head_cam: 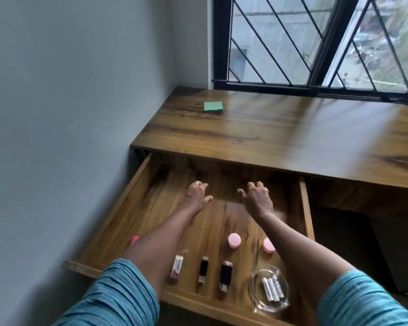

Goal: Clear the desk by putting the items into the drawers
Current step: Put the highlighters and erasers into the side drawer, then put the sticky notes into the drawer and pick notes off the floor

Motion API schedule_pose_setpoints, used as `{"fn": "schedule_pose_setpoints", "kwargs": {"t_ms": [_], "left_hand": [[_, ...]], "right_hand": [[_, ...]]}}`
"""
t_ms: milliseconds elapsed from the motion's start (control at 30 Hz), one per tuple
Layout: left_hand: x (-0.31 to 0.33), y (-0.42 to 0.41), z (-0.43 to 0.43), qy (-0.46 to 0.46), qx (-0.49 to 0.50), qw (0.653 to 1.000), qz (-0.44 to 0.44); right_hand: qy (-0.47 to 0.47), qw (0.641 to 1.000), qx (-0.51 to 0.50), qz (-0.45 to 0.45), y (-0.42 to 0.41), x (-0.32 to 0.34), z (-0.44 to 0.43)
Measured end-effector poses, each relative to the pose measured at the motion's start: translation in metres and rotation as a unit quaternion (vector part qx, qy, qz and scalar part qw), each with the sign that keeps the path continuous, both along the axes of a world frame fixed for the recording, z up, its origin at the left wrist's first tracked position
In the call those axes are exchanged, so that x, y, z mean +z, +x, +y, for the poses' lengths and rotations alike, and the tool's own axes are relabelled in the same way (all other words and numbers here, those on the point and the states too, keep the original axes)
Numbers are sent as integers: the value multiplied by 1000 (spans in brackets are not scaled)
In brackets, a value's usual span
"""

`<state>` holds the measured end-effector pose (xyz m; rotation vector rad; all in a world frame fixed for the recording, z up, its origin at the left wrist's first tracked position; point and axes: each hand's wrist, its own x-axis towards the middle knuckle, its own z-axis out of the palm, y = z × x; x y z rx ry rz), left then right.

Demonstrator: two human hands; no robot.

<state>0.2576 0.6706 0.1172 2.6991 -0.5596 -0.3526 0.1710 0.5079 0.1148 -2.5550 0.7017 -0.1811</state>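
Note:
The wooden drawer (118, 208) under the desk (280, 128) stands pulled far out. My left hand (197, 195) and my right hand (257, 196) hover over its bare back half, fingers spread, holding nothing. In the drawer's front half lie two pink round jars (234, 241), a white and pink packet (176, 267), two black packets (203, 268), and a clear dish (270, 289) holding white batteries. A pink item (134, 240) peeks out beside my left forearm. A green sticky-note pad (213, 106) sits on the desk near the back left corner.
A grey wall runs along the left side of the desk. A black-framed window with diagonal bars (316, 43) stands behind the desk. A dark opening (339, 231) lies under the desk to the right of the drawer.

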Motion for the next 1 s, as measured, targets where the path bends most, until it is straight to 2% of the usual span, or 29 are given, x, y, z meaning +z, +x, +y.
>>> {"fn": "schedule_pose_setpoints", "kwargs": {"t_ms": [133,200,333,567,800,1000], "left_hand": [[42,63,-3,-25,6,998,-56],[54,96,-6,-17,10,998,-57],[56,162,-16,-3,36,999,-27],[36,268,-59,-66,86,994,23],[40,352,-117,-202,135,964,105],[33,402,-159,-247,153,944,158]], "right_hand": [[-4,998,55,-10,69,18,5],[0,997,74,-21,107,22,4],[13,996,85,-36,185,22,-9],[18,998,44,-33,289,8,-45],[68,998,-4,-18,375,15,-86],[78,997,-14,13,437,17,-102]]}}
